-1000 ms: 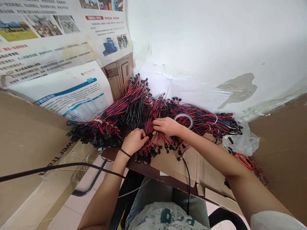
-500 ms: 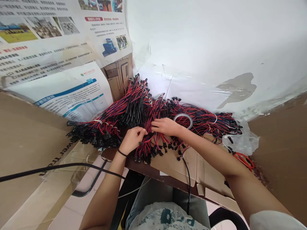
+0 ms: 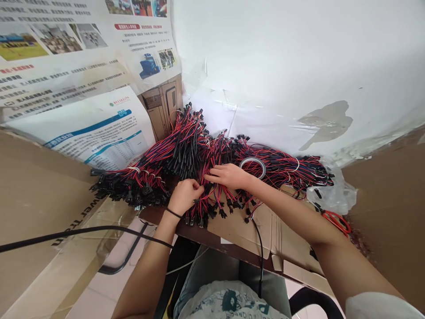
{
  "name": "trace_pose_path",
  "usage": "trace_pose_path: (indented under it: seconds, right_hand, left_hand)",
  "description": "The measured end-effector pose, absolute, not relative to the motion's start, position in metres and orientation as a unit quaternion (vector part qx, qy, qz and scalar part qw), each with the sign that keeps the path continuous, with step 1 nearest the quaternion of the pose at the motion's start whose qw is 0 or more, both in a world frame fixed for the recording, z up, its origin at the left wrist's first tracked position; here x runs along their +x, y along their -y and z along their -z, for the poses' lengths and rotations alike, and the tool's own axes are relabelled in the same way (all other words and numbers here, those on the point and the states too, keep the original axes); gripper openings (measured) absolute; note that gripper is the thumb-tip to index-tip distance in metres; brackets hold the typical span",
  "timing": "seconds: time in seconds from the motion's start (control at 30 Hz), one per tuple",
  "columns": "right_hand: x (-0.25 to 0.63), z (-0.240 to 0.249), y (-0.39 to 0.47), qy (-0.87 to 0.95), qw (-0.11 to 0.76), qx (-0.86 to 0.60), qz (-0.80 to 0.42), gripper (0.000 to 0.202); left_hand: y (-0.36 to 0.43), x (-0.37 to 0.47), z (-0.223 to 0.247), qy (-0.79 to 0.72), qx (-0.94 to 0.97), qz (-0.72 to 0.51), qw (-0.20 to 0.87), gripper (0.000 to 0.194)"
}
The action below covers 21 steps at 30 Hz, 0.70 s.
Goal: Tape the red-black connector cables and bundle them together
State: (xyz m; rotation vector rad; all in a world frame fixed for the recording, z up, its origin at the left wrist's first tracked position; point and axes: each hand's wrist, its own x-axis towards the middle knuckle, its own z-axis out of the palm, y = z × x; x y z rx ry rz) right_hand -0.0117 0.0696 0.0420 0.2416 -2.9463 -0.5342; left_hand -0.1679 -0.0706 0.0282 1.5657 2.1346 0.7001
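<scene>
In front of me lies a loose heap of red-and-black connector wires (image 3: 217, 148) with small black plugs at their ends. My left hand (image 3: 184, 195) is at the heap's left side, its fingers curled in a pinch on thin wires; the exact strands are partly hidden by the fingers. Just to the right, my right hand (image 3: 229, 175) reaches across the same wires, palm down. Its fingers are stretched out and slightly apart, with the tips touching the strands, and the thumb is out of sight. A dark band (image 3: 173, 213) circles my left wrist.
Tied wire bundles (image 3: 292, 166) lie right and left. A tape roll (image 3: 253, 168) rests on the wires beside my right hand. Cardboard (image 3: 241, 230) covers part of the table. A clear plastic bag (image 3: 332, 195) and orange cable (image 3: 337, 221) are at right. A black cable (image 3: 99, 229) crosses the left foreground.
My left hand has shifted slightly right and down, with its fingers more curled. The right hand's fingertips have reached a little further left over the wires.
</scene>
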Motion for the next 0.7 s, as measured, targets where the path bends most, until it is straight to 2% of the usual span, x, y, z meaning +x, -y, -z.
trace_pose_path:
  seconds: [0.1,0.27,0.33,0.47,0.7]
  right_hand:
    - [-0.012,-0.040,-0.068,0.975,0.087,0.079,0.188,0.036]
    - [-0.014,-0.036,-0.069,0.970,0.112,0.072,0.201,0.030]
    - [-0.013,-0.036,-0.069,0.969,0.117,0.078,0.203,0.031]
    - [-0.009,-0.036,-0.070,0.968,0.137,0.059,0.204,0.033]
    - [-0.009,-0.035,-0.070,0.969,0.124,0.067,0.202,0.034]
  left_hand:
    - [0.073,-0.167,-0.029,-0.723,0.562,-0.327,0.236,0.025]
    - [0.073,-0.169,-0.027,-0.650,0.588,-0.393,0.278,0.035]
    - [0.073,-0.173,-0.024,-0.653,0.590,-0.396,0.262,0.034]
    - [0.076,-0.177,-0.019,-0.729,0.586,-0.317,0.156,0.028]
    - [0.075,-0.163,-0.020,-0.795,0.575,-0.153,0.121,0.027]
